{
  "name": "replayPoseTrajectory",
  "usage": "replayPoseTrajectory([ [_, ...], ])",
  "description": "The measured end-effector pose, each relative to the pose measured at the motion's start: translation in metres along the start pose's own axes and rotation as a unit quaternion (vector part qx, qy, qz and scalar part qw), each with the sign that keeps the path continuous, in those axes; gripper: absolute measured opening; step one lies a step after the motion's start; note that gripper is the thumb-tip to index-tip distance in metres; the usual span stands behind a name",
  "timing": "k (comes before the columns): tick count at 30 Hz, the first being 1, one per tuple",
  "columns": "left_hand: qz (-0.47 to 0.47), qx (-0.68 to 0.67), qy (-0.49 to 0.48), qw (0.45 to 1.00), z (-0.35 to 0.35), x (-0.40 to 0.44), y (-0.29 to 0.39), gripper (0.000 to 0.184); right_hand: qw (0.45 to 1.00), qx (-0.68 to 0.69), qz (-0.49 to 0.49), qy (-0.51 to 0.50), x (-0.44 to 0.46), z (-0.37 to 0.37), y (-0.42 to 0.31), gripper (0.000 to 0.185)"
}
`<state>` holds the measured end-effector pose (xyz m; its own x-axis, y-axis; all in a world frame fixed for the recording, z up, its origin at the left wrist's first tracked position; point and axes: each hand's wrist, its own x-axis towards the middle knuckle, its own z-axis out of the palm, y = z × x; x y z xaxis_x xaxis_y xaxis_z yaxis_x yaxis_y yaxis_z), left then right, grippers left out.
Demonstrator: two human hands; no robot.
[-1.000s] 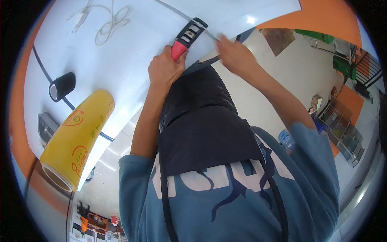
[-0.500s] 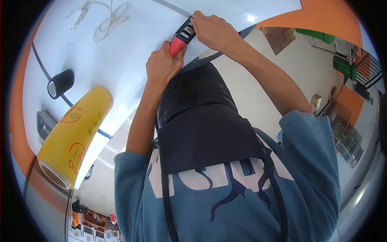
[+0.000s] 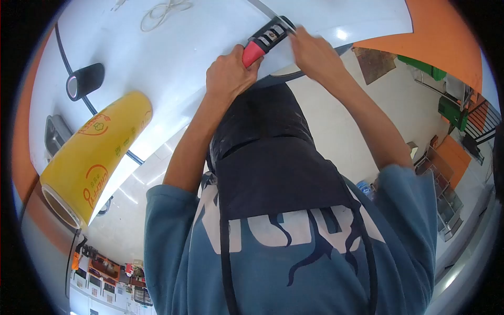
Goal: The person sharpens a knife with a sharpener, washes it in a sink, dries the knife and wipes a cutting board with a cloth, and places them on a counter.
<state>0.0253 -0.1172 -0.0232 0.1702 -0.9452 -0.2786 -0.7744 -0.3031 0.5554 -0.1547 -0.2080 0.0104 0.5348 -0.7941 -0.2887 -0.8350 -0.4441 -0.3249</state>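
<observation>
A knife sharpener (image 3: pixel 270 34) with a black slotted body and a red handle lies at the front edge of the white table. Closed around its red handle is my left hand (image 3: pixel 231 75), pressed against the table. My right hand (image 3: pixel 319 56), slightly blurred, is closed at the sharpener's far right end and holds a knife. The knife's blade (image 3: pixel 261 8) lies across the sharpener's black end and points up and left over the table. Its handle is hidden within my right fingers.
A yellow printed roll (image 3: pixel 100 152) lies at the table's left edge. Near it are a black cylinder (image 3: pixel 85 82), a grey tray (image 3: pixel 56 132) and a dark strap (image 3: pixel 63 50). A white cable (image 3: pixel 157 16) lies at the back. Wire racks (image 3: pixel 443 189) stand on the right.
My right hand has drawn back rightward along the sharpener from its middle, uncovering the blade. My left hand keeps its hold on the red handle. The whole view has shifted a little.
</observation>
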Motion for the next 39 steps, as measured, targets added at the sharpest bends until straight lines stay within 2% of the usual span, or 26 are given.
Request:
replayPoseTrajectory([
  [1,-0.004,0.001,-0.003,1.000,0.000,0.002,-0.001,0.040,0.998,0.013,-0.017,0.051,0.016,0.003,-0.007,0.027],
  [4,-0.010,0.008,-0.013,1.000,0.003,0.001,0.001,0.044,0.997,0.014,-0.013,0.071,0.009,0.003,-0.006,0.025],
  [6,-0.018,0.024,-0.002,1.000,0.003,0.000,0.001,0.044,0.999,-0.023,-0.041,0.017,-0.042,0.000,0.017,0.027],
  [7,-0.015,0.018,-0.001,1.000,0.000,0.000,0.000,0.043,0.993,-0.001,0.094,-0.069,-0.070,-0.009,0.021,0.027],
  [9,-0.015,-0.002,0.002,1.000,-0.002,0.000,0.002,0.041,0.989,-0.020,0.105,-0.105,-0.128,-0.027,0.040,0.025],
  [12,-0.034,-0.004,-0.024,0.999,-0.007,0.002,0.003,0.042,0.971,-0.066,0.152,-0.173,-0.146,-0.043,0.045,0.024],
  [14,-0.037,-0.009,-0.036,0.999,-0.006,0.001,0.006,0.044,0.990,-0.015,0.098,-0.101,-0.120,-0.025,0.039,0.023],
  [16,-0.032,-0.010,-0.032,0.999,-0.007,0.001,0.005,0.044,0.992,-0.010,0.100,-0.070,-0.066,-0.013,0.017,0.022],
  [17,-0.035,-0.006,-0.034,0.999,-0.007,0.001,0.004,0.045,0.999,-0.041,0.011,-0.034,-0.043,-0.015,0.004,0.020],
  [19,-0.034,0.006,-0.040,0.999,-0.007,0.001,0.004,0.045,0.995,-0.017,-0.073,0.061,0.000,0.001,0.001,0.018],
  [22,-0.018,0.010,-0.011,1.000,-0.003,0.000,0.007,0.041,0.999,-0.029,-0.015,0.037,0.019,0.000,-0.010,0.023],
  [24,-0.016,0.011,-0.004,1.000,-0.001,-0.001,0.008,0.041,0.995,-0.027,-0.073,0.055,-0.015,0.010,0.016,0.021],
  [26,-0.023,0.010,-0.004,1.000,-0.002,0.000,0.005,0.041,0.997,-0.013,0.048,-0.054,-0.076,-0.008,0.031,0.022],
  [28,-0.031,0.006,-0.011,0.999,-0.003,0.001,0.005,0.042,0.985,-0.030,0.115,-0.121,-0.130,-0.028,0.043,0.023],
  [31,-0.029,0.001,-0.015,0.999,-0.002,0.002,0.004,0.042,0.972,-0.048,0.152,-0.175,-0.138,-0.042,0.038,0.022],
  [33,-0.027,-0.002,-0.029,0.999,-0.004,0.002,0.004,0.044,0.985,-0.016,0.119,-0.125,-0.104,-0.026,0.033,0.021],
  [35,-0.022,0.002,-0.035,0.999,-0.004,0.002,0.004,0.045,0.999,-0.019,-0.008,-0.040,-0.052,-0.014,0.019,0.020],
  [37,-0.016,0.013,-0.029,0.999,-0.004,0.001,0.005,0.045,0.999,0.012,-0.027,0.025,-0.005,-0.004,0.007,0.023],
  [39,-0.025,0.012,-0.034,0.999,-0.004,-0.001,0.006,0.045,0.999,0.020,-0.022,0.035,-0.007,-0.001,0.003,0.024],
])
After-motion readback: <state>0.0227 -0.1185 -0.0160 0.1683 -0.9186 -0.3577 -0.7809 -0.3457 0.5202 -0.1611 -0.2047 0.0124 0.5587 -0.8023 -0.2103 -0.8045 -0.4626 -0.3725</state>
